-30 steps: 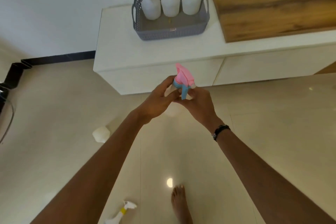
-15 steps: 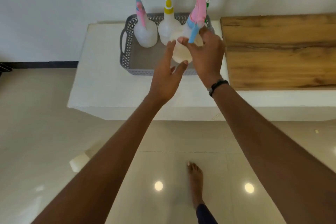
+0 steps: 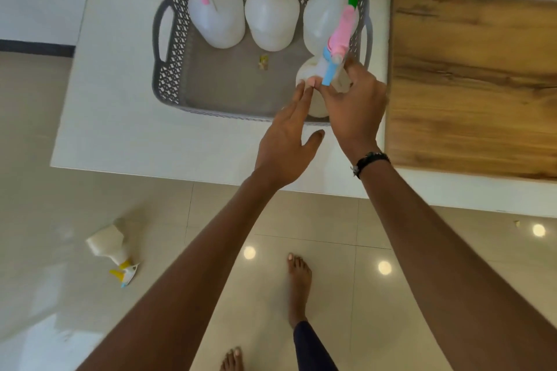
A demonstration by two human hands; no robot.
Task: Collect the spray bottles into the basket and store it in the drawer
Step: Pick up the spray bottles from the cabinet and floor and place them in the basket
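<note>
My right hand (image 3: 351, 102) pinches the pink-and-blue-topped white plastic spray bottle (image 3: 313, 81) in the grey latticed basket (image 3: 168, 81); left hand (image 3: 286, 141) open, empty. Letting go crooked could topple it.

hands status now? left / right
Left hand: open, fingertips against the pink-and-blue spray bottle, not gripping.
Right hand: closed on that bottle's neck, in the basket.

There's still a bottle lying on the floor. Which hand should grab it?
Probably the left hand. It is open and holds nothing, and the floor bottle lies on that side. The right hand is gripping the pink bottle in the basket.
</note>
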